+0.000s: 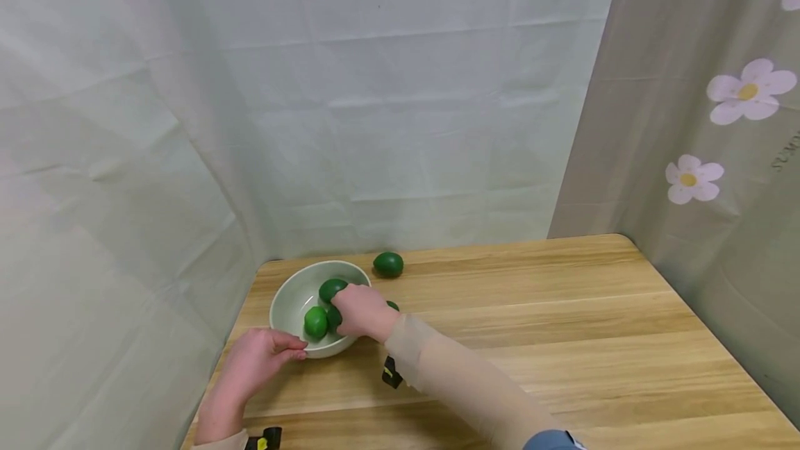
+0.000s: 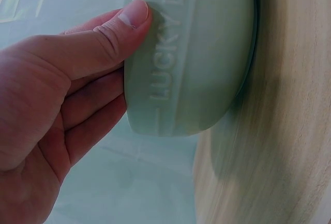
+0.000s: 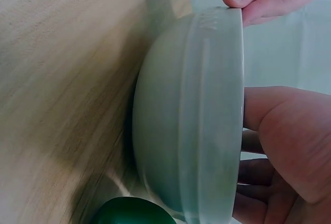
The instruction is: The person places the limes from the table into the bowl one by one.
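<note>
A pale green bowl (image 1: 284,301) stands at the table's left. My left hand (image 1: 256,360) pinches its near-left rim, thumb outside on the raised lettering in the left wrist view. My right hand (image 1: 362,311) reaches over the right rim into the bowl. Its thumb and fingers lie around a dark green avocado (image 1: 334,318), mostly covered by the hand. Another dark avocado (image 1: 331,289) sits beside the fingertips, and a bright green round fruit (image 1: 315,323) rests to their left. In the right wrist view, the bowl wall hides the fingertips of that hand (image 3: 282,151).
One avocado (image 1: 389,264) lies on the wooden table (image 1: 531,318) behind the bowl's right side. Another avocado (image 1: 392,305), partly hidden by the right wrist, is right of the bowl. Hanging cloth (image 1: 425,123) borders the table at the back and sides.
</note>
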A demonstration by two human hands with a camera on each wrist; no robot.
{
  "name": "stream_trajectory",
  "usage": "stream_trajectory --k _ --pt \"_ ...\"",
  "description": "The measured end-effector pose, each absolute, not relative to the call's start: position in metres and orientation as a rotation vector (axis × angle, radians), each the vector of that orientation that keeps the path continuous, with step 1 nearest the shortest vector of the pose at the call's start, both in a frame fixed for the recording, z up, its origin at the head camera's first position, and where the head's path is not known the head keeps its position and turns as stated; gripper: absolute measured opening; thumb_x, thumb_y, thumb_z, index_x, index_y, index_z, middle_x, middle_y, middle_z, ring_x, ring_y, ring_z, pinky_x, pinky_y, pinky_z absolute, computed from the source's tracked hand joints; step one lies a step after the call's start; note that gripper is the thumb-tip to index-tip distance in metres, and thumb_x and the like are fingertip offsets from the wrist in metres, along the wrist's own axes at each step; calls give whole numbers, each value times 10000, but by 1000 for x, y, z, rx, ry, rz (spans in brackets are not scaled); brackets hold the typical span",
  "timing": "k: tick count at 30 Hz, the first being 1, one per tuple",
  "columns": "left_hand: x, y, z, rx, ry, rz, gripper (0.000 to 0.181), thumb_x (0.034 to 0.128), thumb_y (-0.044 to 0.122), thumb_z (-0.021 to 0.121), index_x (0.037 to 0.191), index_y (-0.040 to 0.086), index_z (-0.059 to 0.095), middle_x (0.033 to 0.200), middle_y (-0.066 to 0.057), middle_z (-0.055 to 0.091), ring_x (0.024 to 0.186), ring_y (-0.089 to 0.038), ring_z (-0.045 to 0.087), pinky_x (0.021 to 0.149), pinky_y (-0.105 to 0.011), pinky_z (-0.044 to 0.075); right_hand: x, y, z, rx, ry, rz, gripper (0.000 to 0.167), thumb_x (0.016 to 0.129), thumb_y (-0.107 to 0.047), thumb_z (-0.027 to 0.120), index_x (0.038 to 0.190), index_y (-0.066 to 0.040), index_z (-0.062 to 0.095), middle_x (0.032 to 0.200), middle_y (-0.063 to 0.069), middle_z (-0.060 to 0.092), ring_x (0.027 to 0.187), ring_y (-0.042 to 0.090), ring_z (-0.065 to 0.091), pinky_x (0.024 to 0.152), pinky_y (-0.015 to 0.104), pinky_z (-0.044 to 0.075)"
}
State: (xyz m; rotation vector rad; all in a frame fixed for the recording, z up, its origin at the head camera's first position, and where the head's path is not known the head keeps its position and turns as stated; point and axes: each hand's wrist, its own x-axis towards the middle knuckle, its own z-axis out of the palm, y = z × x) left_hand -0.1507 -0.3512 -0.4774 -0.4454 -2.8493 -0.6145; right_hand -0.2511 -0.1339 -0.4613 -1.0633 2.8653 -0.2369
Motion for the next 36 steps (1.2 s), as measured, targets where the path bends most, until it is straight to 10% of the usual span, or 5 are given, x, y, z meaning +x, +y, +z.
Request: stream_trajectory --k 36 --pt "-153 -353 -481 -455 -2843 -629 118 810 228 939 886 293 876 859 198 783 837 -36 734 764 -355 612 -249 -141 -460 -972 2863 -51 181 921 -297 841 857 -205 699 782 -72 604 709 108 567 636 266 519"
